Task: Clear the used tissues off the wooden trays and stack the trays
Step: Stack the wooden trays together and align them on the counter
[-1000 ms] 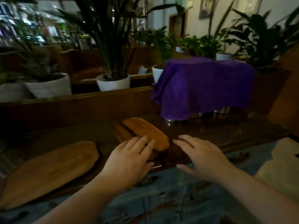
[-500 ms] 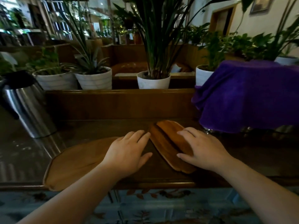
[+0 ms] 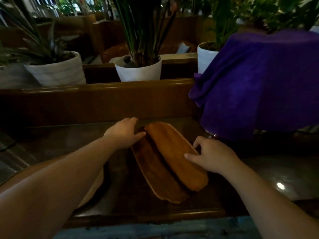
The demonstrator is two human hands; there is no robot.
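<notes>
Two long oval wooden trays lie overlapped on the dark wooden counter [image 3: 51,149]. The upper tray [image 3: 176,152] is lighter orange and rests askew on the darker lower tray [image 3: 155,175]. My left hand [image 3: 125,132] holds the far left end of the lower tray, fingers curled on its rim. My right hand [image 3: 212,155] pinches the right rim of the upper tray. A third, paler tray [image 3: 93,187] lies at the left, mostly hidden under my left forearm. No tissues are visible.
A purple cloth [image 3: 259,83] drapes over metal containers at the right, close to my right hand. Behind a raised wooden ledge [image 3: 96,88] stand several white plant pots [image 3: 138,69]. A patterned blue surface [image 3: 155,228] runs along the counter's near edge.
The view shifted closer and lower. My left hand moved off the pale left tray to the far end of the stacked pair. My right hand slid from the top tray's surface to its right rim.
</notes>
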